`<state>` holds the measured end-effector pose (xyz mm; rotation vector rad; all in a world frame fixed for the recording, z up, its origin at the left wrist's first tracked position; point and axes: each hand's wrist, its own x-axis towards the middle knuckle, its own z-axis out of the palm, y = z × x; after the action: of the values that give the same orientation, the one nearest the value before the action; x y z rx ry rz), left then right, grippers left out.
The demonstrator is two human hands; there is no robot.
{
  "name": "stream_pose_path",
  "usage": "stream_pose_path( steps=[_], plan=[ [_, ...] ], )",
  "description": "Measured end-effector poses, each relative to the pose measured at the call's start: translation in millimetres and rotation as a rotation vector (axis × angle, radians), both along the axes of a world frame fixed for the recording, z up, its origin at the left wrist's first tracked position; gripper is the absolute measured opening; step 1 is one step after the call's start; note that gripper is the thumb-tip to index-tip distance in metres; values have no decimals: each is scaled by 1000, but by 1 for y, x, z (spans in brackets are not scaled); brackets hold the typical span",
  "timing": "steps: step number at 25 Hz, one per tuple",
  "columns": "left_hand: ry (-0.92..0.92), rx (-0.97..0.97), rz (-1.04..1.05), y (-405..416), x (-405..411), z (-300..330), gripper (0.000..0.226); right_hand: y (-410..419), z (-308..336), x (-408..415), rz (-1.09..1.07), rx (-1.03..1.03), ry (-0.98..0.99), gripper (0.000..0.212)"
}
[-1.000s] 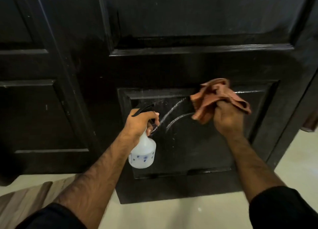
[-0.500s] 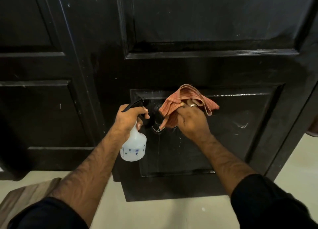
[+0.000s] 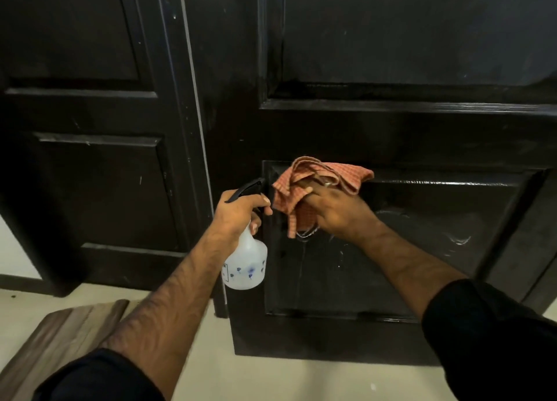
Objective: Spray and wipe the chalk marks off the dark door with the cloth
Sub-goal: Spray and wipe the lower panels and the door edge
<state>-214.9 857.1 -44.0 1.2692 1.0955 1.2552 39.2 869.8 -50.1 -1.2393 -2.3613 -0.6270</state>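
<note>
My right hand (image 3: 337,212) presses the cloth (image 3: 304,186) on the door (image 3: 422,219), my left hand (image 3: 238,213) grips the spray bottle (image 3: 245,265)

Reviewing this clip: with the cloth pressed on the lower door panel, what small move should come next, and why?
Probably sweep the cloth rightward and down across the lower panel. The right hand presses it at the panel's upper left, while a pale smear shows to the right and wet streaks run below. The left hand holds the spray bottle aside.
</note>
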Motion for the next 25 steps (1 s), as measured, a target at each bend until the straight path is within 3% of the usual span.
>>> stream_pose_path(
  steps=[4,6,11,14,18,20,22,25],
  plan=[
    [-18,-29,74,-6,-16,6,10,10,2,-39,69,-3,-24,61],
    [-4,-13,54,-9,-14,9,8,4,7,-18,53,-42,-81,64],
    [8,-33,65,-8,10,1,14,-32,4,71,-143,-61,75,58],
    [-3,-39,99,0,11,-9,18,-39,-1,72,-132,11,44,52],
    [-55,-67,155,3,-20,-11,56,6,2,7,96,117,-110,57],
    [-45,-51,215,2,-38,-6,43,32,0,-35,152,208,-131,51],
    [-53,-30,236,1,-50,-3,26,41,-23,-64,141,222,-33,46],
    [-36,-34,228,1,-54,-10,25,35,-57,-57,216,224,-87,44]
  ],
)
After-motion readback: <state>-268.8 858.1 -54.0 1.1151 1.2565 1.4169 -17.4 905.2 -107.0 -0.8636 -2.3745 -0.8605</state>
